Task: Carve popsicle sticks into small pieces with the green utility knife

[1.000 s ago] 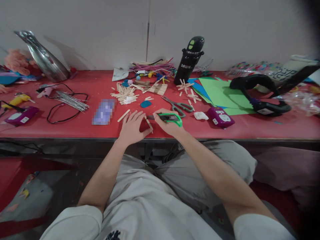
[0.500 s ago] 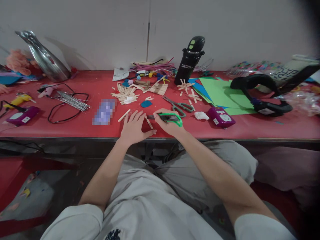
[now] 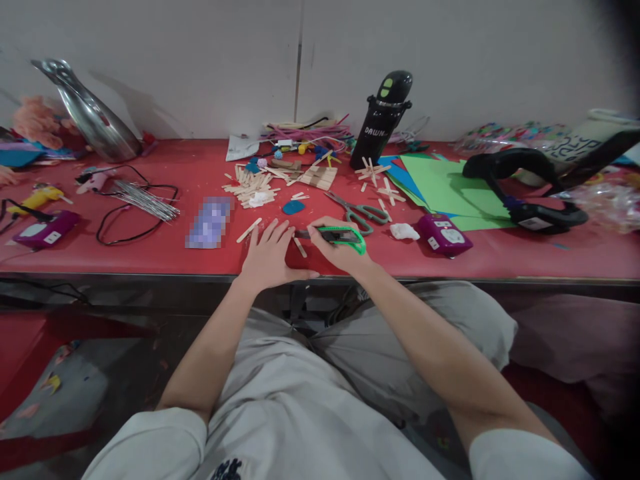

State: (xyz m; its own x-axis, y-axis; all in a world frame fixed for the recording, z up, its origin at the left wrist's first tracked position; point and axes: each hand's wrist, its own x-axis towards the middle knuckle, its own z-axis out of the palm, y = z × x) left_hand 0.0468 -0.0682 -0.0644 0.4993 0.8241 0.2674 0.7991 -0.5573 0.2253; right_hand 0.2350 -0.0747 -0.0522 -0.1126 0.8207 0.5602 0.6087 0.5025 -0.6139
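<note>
My right hand [image 3: 334,251] is closed around a green utility knife [image 3: 340,235], its blade end pointing left toward a wooden craft stick [image 3: 299,247] that lies on the red table [image 3: 165,253]. Flat on the table just left of that stick rests my left hand [image 3: 270,255], fingers spread, thumb stretched along the front edge under the stick. Both hands are at the table's front edge, in front of my lap.
Grey-handled scissors [image 3: 359,213] lie behind the right hand. A heap of craft sticks [image 3: 253,188], green and blue paper sheets [image 3: 440,187], a black bottle [image 3: 381,120], purple devices [image 3: 444,235] [image 3: 43,232], a black cable [image 3: 131,215] and a large black tool [image 3: 530,190] lie about.
My left thumb has slid right along the table's edge, beneath the stick. The right hand and knife stay almost where they were.
</note>
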